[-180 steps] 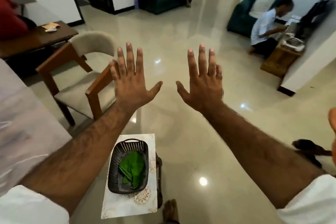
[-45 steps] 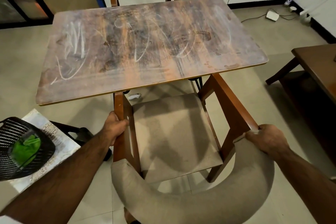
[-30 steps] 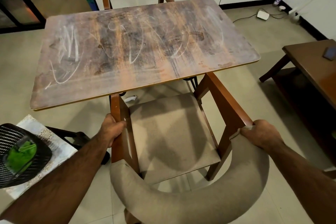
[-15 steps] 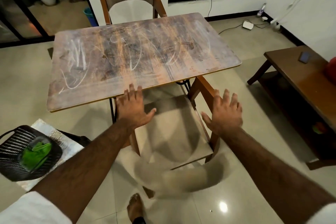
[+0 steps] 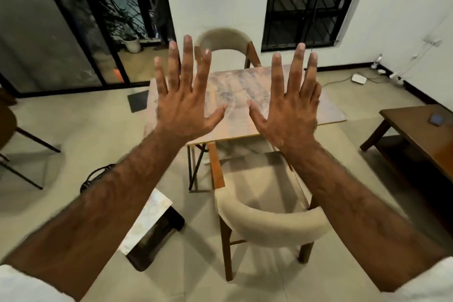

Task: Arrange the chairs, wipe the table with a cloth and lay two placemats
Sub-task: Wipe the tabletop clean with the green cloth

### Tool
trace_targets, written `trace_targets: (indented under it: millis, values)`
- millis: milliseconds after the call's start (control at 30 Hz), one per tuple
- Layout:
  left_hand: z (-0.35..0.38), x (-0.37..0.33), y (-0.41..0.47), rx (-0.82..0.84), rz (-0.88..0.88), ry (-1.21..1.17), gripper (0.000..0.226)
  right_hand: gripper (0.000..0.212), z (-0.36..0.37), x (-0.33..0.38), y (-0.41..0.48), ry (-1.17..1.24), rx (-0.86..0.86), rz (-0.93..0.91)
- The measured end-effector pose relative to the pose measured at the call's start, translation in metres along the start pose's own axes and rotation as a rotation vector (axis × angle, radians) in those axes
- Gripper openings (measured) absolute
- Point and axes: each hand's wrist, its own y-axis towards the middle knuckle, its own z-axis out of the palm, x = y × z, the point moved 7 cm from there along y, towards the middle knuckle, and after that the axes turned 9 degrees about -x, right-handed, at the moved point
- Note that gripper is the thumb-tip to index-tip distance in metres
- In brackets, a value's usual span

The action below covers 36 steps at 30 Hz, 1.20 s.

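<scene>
Wooden table: we see the scratched brown rectangular tabletop [image 5: 235,95] at centre frame, partly behind our raised hands.
Left hand: our left hand [image 5: 186,103] is held up with its back toward us, fingers straight and spread, holding nothing.
Right hand: our right hand [image 5: 291,110] is raised likewise, fingers splayed, holding nothing.
Near chair: the wooden chair with a curved beige padded back [image 5: 267,225] stands lower centre, its front at the table's near edge.
Far chair: a matching beige-backed chair [image 5: 228,39] stands at the far edge.
Lower left: a low stool with a pale patterned top [image 5: 149,216] shows beside our left forearm.
Right edge: a dark brown wooden bench [image 5: 421,130] stands apart.
</scene>
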Motion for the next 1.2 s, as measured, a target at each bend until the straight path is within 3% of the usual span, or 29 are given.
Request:
trace_targets:
  millis: [200,333,700,967,1200]
  values:
    - [-0.065,0.105,-0.039,-0.092,-0.021,0.068,0.11,0.102,-0.032,0.104,-0.003,0.039,-0.069,-0.096]
    - [-0.11,0.204,-0.08,-0.133,-0.048,0.119,0.109,0.106,-0.049,0.213,-0.017,0.111,-0.114,-0.084]
    - [-0.176,0.476,-0.169,-0.035,-0.131,0.234,0.114,0.103,-0.06,0.498,-0.031,0.222,-0.081,-0.157]
    - [-0.128,0.636,-0.207,-0.005,-0.202,0.29,0.116,0.102,0.012,0.654,-0.005,0.262,-0.055,-0.221]
    - [-0.054,0.765,-0.181,0.025,-0.232,0.304,0.114,0.105,0.107,0.774,0.058,0.294,-0.018,-0.242]
